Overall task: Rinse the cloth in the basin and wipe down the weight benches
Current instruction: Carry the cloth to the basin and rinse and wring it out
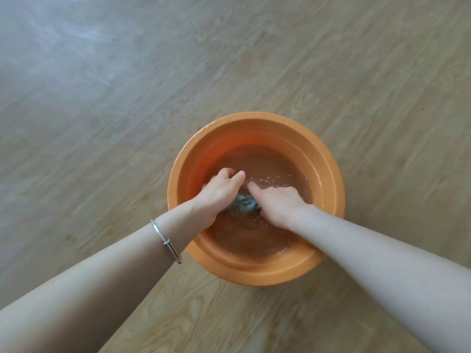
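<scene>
An orange round basin (254, 123) stands on the wooden floor, holding murky brownish water. A grey-blue cloth (244, 205) lies bunched under the water, only a small part showing between my hands. My left hand (220, 191) is closed on the cloth's left end, fingers dipped in the water. My right hand (277, 203) grips the right end, thumb pointing toward the left hand. A silver bangle circles my left wrist. No weight bench is in sight.
Light wood-grain floor (127, 98) surrounds the basin on all sides. A few small yellowish stains mark the floor left of the basin. Water droplets cling to the basin's inner wall.
</scene>
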